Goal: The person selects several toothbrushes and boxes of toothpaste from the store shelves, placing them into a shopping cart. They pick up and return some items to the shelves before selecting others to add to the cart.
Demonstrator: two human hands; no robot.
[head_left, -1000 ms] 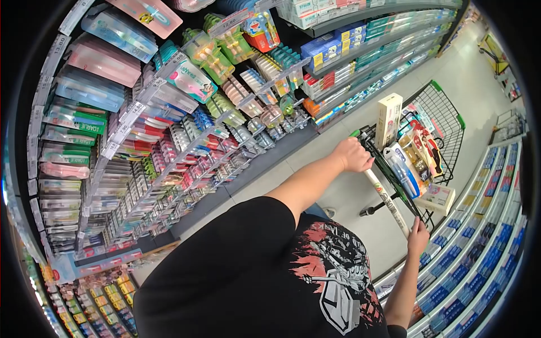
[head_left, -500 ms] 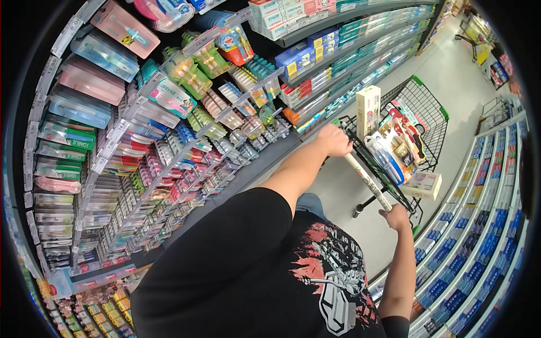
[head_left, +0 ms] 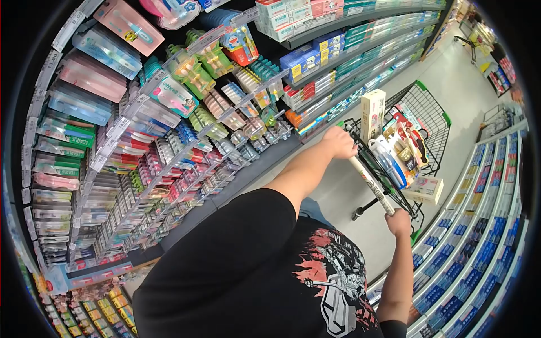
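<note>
My left hand (head_left: 340,142) is wrapped round the upper end of a shopping cart's pale, printed handle bar (head_left: 369,179). At the bar's other end my right hand (head_left: 399,223) grips it too, fingers curled round. Beyond the bar stands the wire shopping cart (head_left: 437,93) with green corner caps. In its near part are a tall cream box (head_left: 372,115), a clear pack with blue edging (head_left: 389,160), some red and dark packaged goods (head_left: 407,132) and another cream box (head_left: 426,190) at the right side.
Left of me, a rack of packaged toothbrushes (head_left: 169,93) runs along the aisle, with toothpaste boxes (head_left: 304,62) farther on. Curved shelves of blue boxes (head_left: 451,265) line the right side. Grey floor (head_left: 338,211) lies between. Another cart (head_left: 476,39) stands far ahead.
The cart and both hands sit slightly farther right and lower in the view. My right thumb, which stuck out along the bar before, now looks closed round it.
</note>
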